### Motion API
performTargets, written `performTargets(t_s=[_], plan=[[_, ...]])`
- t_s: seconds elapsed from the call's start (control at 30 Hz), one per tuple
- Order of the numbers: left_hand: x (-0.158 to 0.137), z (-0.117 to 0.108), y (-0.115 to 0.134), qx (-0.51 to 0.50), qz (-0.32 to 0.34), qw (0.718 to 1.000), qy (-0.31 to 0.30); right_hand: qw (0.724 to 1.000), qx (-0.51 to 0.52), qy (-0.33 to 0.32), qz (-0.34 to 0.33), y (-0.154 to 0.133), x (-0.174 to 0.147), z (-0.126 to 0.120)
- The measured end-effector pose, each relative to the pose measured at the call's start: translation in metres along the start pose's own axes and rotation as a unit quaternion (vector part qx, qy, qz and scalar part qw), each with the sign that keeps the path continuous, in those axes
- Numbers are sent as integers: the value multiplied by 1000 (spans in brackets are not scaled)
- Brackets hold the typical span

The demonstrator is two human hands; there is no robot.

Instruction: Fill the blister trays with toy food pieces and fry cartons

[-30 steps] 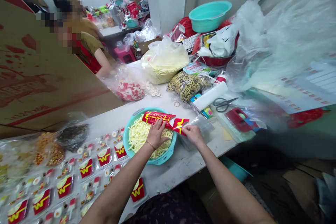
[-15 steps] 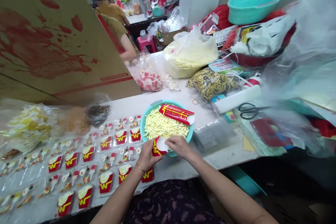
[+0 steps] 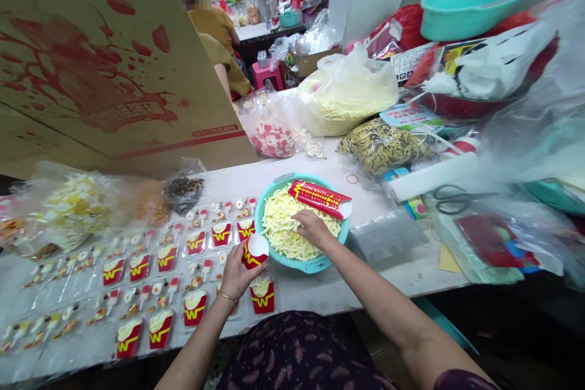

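Observation:
My left hand [image 3: 240, 274] is closed around a small red paper fries carton [image 3: 254, 259] with a yellow W, its white inside facing up. It is beside the left rim of a turquoise basin [image 3: 303, 265]. The basin is full of pale yellow toy fries [image 3: 286, 228]. Over them, my right hand [image 3: 314, 230] reaches in from the right, index finger stretched out and fingers apart at the surface of the fries. A stack of flat red cartons [image 3: 317, 198] lies on the fries at the back of the basin.
Rows of filled red cartons [image 3: 195, 308] and small charms in clear packs cover the table's left. Clear bags of yellow pieces [image 3: 347, 103] and dark strands [image 3: 388, 146] stand behind. Black scissors [image 3: 451, 200] lie right. A large cardboard box [image 3: 137, 103] blocks the back left; a person sits beyond.
My right hand has left the carton and moved onto the fries in the basin. My left hand has carried the carton left, and its opening now shows wide.

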State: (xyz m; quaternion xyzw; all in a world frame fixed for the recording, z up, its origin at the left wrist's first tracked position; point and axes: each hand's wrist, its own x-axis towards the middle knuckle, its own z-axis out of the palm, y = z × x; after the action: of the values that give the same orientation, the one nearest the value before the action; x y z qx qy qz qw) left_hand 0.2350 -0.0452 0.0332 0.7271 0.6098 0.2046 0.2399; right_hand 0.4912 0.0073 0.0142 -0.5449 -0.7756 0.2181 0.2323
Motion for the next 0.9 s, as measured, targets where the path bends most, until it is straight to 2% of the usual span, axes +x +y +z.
performTargets(t_s=[0.1,0.23,0.3,0.43,0.57,0.67,0.73,0.83,0.9], plan=[[7,3,4,3,4,1000,0,997,70,27,3,10,-11,-20],[13,10,11,0,35,999,-9,997,-21,-27,64,18,-32,-34],[14,13,14,0,46,999,-14,994,-78,-30,74,17,-40,-32],[15,18,20,-3,50,999,-15,989,-140,-39,30,11,-41,-20],[16,19,25,-1,47,999,-14,990,-129,-57,18,10,-29,-12],[16,17,25,5,50,999,-8,996,-27,1,84,16,-20,-16],[17,17,25,9,52,999,-5,987,96,38,127,20,-17,-21],[20,18,27,6,52,999,-4,937,317,26,144,22,-15,-26],[24,20,30,0,57,998,-5,897,415,11,153,20,-14,-28]])
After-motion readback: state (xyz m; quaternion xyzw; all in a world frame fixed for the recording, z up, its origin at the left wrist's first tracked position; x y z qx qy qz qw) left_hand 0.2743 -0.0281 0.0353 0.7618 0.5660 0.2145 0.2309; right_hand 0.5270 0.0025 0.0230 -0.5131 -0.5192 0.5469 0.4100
